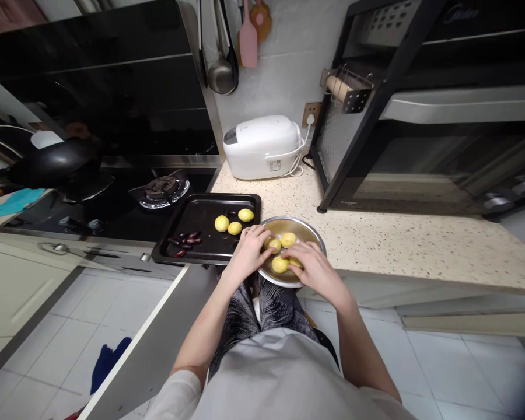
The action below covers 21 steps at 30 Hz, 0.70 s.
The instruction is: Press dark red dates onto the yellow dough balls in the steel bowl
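Note:
A steel bowl (pixel 317 230) at the counter's front edge holds several yellow lemon-like fruits (pixel 288 240). Over its left side, my left hand (pixel 250 252) has its fingers closed on one yellow fruit (pixel 273 245). My right hand (pixel 314 265) reaches in from the right, fingers curled around another yellow fruit (pixel 296 262) partly hidden beneath them. Left of the bowl lies a black tray (pixel 205 207) with three yellow fruits (pixel 234 228) and several dark red, elongated items (pixel 188 240) on it.
Behind the bowl stands a white appliance (pixel 265 146) with a plugged-in cord. A gas stove (pixel 161 186) with a black wok (pixel 55 163) is at the left. On the right, a black rack (pixel 354 151) holds an oven. An open drawer (pixel 157 326) juts out below the tray.

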### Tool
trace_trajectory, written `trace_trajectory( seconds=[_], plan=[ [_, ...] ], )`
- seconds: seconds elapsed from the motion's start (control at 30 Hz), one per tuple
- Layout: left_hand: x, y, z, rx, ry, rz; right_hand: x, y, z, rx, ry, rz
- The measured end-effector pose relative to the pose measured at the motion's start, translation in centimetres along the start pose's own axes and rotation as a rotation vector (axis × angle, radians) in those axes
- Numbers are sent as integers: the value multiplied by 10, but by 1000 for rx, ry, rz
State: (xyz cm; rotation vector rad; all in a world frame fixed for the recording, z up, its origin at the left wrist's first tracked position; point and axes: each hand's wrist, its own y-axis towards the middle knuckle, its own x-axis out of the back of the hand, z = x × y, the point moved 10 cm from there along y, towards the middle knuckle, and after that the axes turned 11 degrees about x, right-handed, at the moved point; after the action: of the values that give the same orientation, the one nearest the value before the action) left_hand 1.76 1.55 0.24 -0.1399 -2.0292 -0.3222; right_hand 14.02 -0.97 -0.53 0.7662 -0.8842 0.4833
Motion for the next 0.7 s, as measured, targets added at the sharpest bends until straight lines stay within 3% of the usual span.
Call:
trace_trajectory(
  seconds=[0.2,0.3,0.5,0.6,0.7],
  plan=[
    [0,-8,1,-1,-50,26,10,-7,5,14,50,-72],
    [14,-11,10,18,-102,-49,17,-14,1,-12,42,-133],
    [53,-12,79,233,-97,-360,23,-27,-3,-32,-20,-242],
    [46,-9,104,254,-25,-311,22,-28,-1,-26,-39,-256],
    [29,-6,108,213,57,-191,22,-27,3,-16,-40,-260]
  ],
)
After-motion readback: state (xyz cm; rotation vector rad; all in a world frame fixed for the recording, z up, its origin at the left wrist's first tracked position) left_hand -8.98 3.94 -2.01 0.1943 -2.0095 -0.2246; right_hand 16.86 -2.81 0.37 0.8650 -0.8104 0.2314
